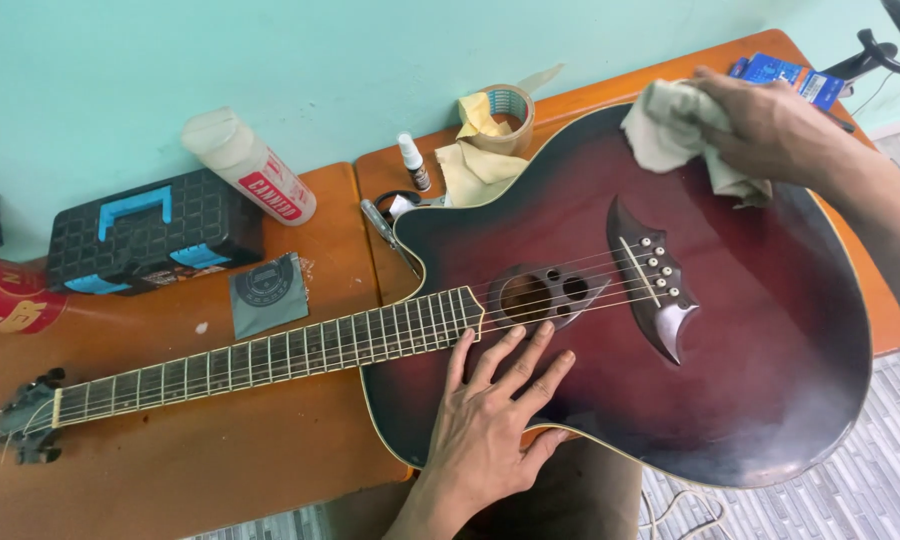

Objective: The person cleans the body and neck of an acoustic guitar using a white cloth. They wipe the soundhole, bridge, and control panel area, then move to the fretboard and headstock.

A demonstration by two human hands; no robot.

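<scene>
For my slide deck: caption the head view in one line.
Left hand steadies a dark red acoustic guitar while the right hand presses a cloth to its top.

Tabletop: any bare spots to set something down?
Bare wood below the guitar neck, left of the left hand. A smaller patch lies between the toolbox and the neck. Crowded behind the body: tape roll, small bottle, scissors, right hand with cloth.

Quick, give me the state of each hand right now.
Left hand: open, fingers spread flat on the guitar top, beside the sound hole.
Right hand: closed on a pale cloth, pressing it onto the guitar's upper edge.
</scene>
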